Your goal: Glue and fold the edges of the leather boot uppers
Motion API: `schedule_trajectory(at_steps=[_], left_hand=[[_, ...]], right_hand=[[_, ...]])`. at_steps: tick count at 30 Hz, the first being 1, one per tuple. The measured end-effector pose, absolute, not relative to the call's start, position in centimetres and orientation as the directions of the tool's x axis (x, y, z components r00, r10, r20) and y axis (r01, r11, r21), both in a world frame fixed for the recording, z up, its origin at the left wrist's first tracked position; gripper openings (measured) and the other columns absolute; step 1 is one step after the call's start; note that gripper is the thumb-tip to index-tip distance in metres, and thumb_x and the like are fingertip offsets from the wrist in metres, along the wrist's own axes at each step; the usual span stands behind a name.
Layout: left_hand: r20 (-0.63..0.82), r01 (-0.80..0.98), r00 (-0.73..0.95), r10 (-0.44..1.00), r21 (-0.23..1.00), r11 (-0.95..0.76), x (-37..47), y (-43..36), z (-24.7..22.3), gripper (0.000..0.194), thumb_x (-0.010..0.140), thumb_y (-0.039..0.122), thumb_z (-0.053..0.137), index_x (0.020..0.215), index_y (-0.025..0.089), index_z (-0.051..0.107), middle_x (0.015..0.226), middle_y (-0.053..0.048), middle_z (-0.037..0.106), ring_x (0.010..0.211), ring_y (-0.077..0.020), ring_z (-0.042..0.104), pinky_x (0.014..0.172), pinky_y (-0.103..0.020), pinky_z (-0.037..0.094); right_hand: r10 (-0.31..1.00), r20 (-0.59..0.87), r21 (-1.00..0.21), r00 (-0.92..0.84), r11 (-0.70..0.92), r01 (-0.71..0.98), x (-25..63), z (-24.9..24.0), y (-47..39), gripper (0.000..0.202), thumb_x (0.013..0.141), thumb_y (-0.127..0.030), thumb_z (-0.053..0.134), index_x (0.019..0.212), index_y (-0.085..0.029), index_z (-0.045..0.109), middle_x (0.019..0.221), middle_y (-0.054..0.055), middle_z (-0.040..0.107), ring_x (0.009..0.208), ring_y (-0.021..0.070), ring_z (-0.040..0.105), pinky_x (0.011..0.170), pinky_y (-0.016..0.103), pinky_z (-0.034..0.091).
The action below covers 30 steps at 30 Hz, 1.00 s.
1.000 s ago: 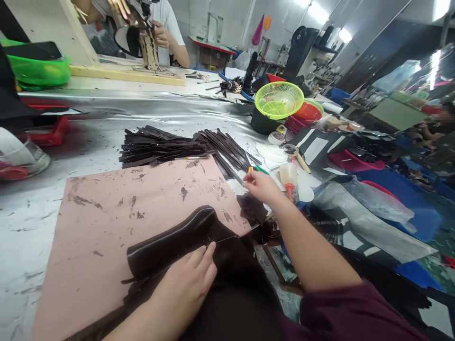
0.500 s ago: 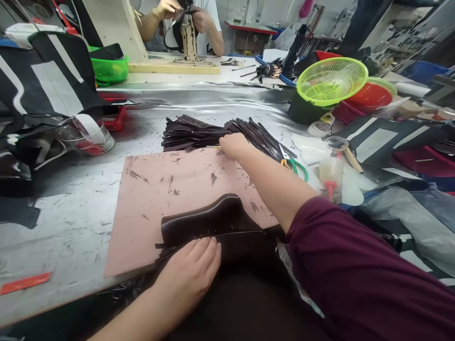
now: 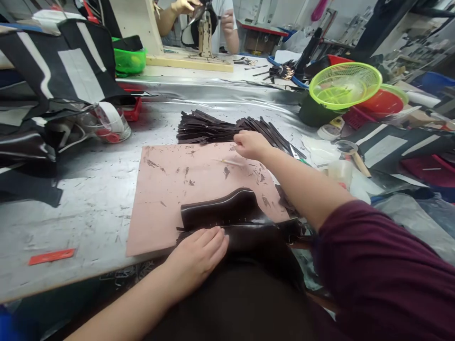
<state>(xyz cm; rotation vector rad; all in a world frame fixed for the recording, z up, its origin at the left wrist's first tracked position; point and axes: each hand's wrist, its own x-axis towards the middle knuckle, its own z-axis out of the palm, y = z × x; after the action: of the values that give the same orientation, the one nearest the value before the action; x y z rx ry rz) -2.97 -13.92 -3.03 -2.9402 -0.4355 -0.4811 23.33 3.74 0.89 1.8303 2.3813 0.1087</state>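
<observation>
On my lap and the near edge of the pink board [image 3: 167,189] lies a glossy dark brown leather piece [image 3: 220,208], folded over, with short pale marks along its fold line. My left hand [image 3: 202,251] rests flat on it, fingers stretched out. Over the board's far edge, my right hand [image 3: 251,145] is closed. A thin, pale pen-like stick [image 3: 227,162], blurred by motion, sticks out below its fingers; the grip itself is hidden. Just beyond that hand sits a heap of dark leather strips [image 3: 209,128]. Scissors [image 3: 295,152] lie at the heap's right end, partly behind my forearm.
Black pieces with white strips [image 3: 81,71] and a clear container [image 3: 112,125] stand at left. A red flat strip [image 3: 51,256] lies near the table edge. Green baskets [image 3: 344,85] and a wooden-handled tool [image 3: 360,163] are at right. Opposite, a person works at a machine [image 3: 205,35].
My right hand has come slightly back from the strips, and the pen-like stick now shows over the board. My left hand stays on the leather. The whole view has shifted a little.
</observation>
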Motion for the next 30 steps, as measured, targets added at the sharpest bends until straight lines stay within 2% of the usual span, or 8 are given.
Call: schedule_trajectory(at_steps=[5,7,10,13,16,21,24,30], left_hand=[[0.349,0.335,0.89,0.292,-0.067,-0.94,-3.3,-14.2,-3.2,0.034,0.085,0.008,0.035,0.112,0.01,0.056,0.112,-0.007,0.061,0.099,-0.0187,0.055,0.082,-0.03,0.043],[0.356,0.342,0.885,0.302,-0.055,-0.938,-3.4,-14.2,-3.3,0.034,0.085,0.007,0.036,0.113,0.011,0.055,0.113,-0.007,0.061,0.099,-0.0184,0.056,0.082,-0.03,0.043],[0.368,0.338,0.881,0.297,-0.051,-0.94,-3.5,-14.2,-3.5,0.034,0.085,0.006,0.037,0.113,0.01,0.055,0.112,-0.008,0.061,0.1,-0.0189,0.055,0.084,-0.031,0.044],[0.372,0.328,0.882,0.289,-0.045,-0.944,-3.5,-14.3,-3.6,0.034,0.085,0.006,0.036,0.112,0.009,0.055,0.111,-0.009,0.062,0.1,-0.0193,0.056,0.083,-0.031,0.045],[0.371,0.321,0.884,0.286,-0.035,-0.947,-3.5,-14.3,-3.5,0.033,0.086,0.008,0.035,0.112,0.008,0.056,0.111,-0.01,0.062,0.099,-0.0197,0.057,0.081,-0.031,0.046],[0.37,0.323,0.883,0.288,-0.034,-0.946,-3.6,-14.3,-3.6,0.035,0.085,0.007,0.035,0.113,0.008,0.055,0.112,-0.01,0.062,0.099,-0.0202,0.057,0.081,-0.032,0.047],[0.376,0.318,0.883,0.281,-0.038,-0.947,-3.6,-14.2,-3.8,0.035,0.085,0.007,0.036,0.114,0.009,0.055,0.114,-0.009,0.061,0.101,-0.0205,0.056,0.084,-0.032,0.046],[0.397,0.318,0.877,0.272,-0.055,-0.946,-3.5,-13.9,-4.1,0.037,0.084,0.006,0.034,0.113,0.01,0.057,0.114,-0.009,0.061,0.1,-0.0211,0.056,0.082,-0.033,0.046]], right_hand=[[0.961,-0.127,-0.006,-0.246,0.247,0.969,23.0,-0.2,1.6,0.039,0.072,-0.019,0.051,0.111,-0.016,0.053,0.113,0.011,0.053,0.094,0.0238,0.054,0.077,0.031,0.04],[0.957,-0.175,-0.056,-0.233,0.227,0.972,22.4,0.0,1.3,0.035,0.072,-0.023,0.053,0.105,-0.015,0.057,0.111,0.011,0.055,0.094,0.024,0.055,0.077,0.031,0.04],[0.932,-0.269,-0.144,-0.244,0.212,0.967,20.2,1.0,0.4,0.026,0.075,-0.039,0.054,0.09,-0.019,0.061,0.094,0.007,0.062,0.082,0.0196,0.058,0.065,0.026,0.041],[0.847,-0.402,-0.201,-0.349,0.29,0.936,16.7,1.8,-0.8,0.04,0.063,-0.057,0.063,0.08,-0.02,0.06,0.079,0.003,0.064,0.069,0.0176,0.057,0.055,0.024,0.038],[0.752,-0.483,-0.147,-0.448,0.435,0.888,13.6,2.2,-1.3,0.047,0.052,-0.058,0.071,0.076,-0.02,0.059,0.074,0.003,0.063,0.069,0.0196,0.056,0.054,0.025,0.035],[0.693,-0.534,-0.144,-0.486,0.492,0.859,12.5,2.5,-0.7,0.023,0.067,-0.038,0.067,0.077,-0.019,0.06,0.068,0.003,0.063,0.066,0.018,0.057,0.056,0.026,0.036],[0.636,-0.615,-0.193,-0.466,0.452,0.871,12.9,2.6,-0.4,0.028,0.065,-0.041,0.067,0.08,-0.018,0.059,0.06,0.001,0.062,0.057,0.0162,0.056,0.053,0.026,0.037],[0.659,-0.506,-0.032,-0.557,0.631,0.775,12.0,2.8,-1.5,0.03,0.061,-0.04,0.068,0.08,-0.018,0.062,0.077,0.006,0.066,0.069,0.0215,0.059,0.056,0.029,0.038]])
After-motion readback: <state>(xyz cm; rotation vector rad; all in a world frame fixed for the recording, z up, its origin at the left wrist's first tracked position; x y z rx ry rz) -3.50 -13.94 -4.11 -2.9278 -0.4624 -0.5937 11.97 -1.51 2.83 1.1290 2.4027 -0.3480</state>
